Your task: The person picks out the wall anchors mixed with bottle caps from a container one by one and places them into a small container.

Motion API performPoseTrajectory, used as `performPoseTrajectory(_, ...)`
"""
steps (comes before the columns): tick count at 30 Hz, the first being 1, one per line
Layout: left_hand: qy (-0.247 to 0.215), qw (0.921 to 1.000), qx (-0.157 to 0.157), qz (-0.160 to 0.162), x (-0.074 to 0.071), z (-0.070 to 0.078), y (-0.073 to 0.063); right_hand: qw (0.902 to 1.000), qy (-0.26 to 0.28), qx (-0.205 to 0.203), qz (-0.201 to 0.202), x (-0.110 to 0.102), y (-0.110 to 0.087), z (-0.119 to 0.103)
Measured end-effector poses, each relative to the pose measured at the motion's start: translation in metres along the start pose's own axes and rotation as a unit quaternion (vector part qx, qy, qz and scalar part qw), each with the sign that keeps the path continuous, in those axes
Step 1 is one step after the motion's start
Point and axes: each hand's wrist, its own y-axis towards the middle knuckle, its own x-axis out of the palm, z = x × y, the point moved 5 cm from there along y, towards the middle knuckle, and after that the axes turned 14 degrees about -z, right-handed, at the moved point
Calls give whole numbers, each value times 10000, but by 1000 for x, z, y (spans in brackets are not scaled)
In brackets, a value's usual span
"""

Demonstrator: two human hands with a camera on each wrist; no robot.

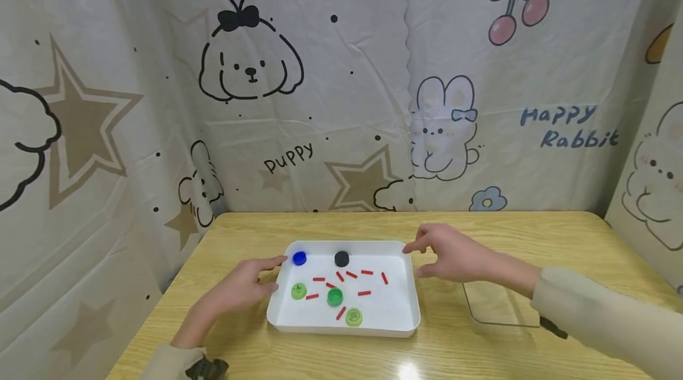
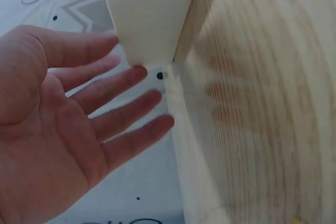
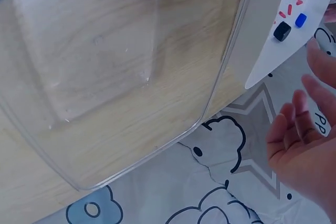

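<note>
A white rectangular tray (image 1: 395, 303) lies on the wooden table. Inside it are a blue bottle cap (image 1: 299, 258), a black cap (image 1: 341, 259), a green cap (image 1: 335, 297) and two light green caps, one at left (image 1: 299, 291) and one near the front wall (image 1: 354, 317). Several short red sticks (image 1: 364, 293) are scattered among them. At the tray's left side is my left hand (image 1: 240, 285), fingers spread and fingertips right at the rim. My right hand (image 1: 448, 255) is beside the right rim, index finger reaching toward the back corner, other fingers loosely bent. Neither hand holds anything.
To the right of the tray, under my right forearm, stands a clear rectangular container (image 1: 496, 323), its rim (image 3: 210, 93) large in the right wrist view. A printed cloth (image 1: 352, 72) hangs behind the wooden table (image 1: 256, 356) and along its sides.
</note>
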Motion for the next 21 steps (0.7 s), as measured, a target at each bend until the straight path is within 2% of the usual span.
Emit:
performPoseTrajectory(5, -420, 9985, 263, -241, -3, -10, 2, 9985, -50, -351, -421, 3, 20, -2)
performPoseTrajectory(9, -598, 9971, 289, -374, -4, -14, 3, 9967, -33, -490, -641, 6, 33, -6)
performPoseTrajectory(15, -527, 9974, 207, -440, -5, -14, 3, 9947, -79, -514, -882, 16, 52, -9)
performPoseTrajectory(21, -517, 9973, 209, -477, -3, -11, 4, 9941, -155, -234, -1044, 33, 62, 0)
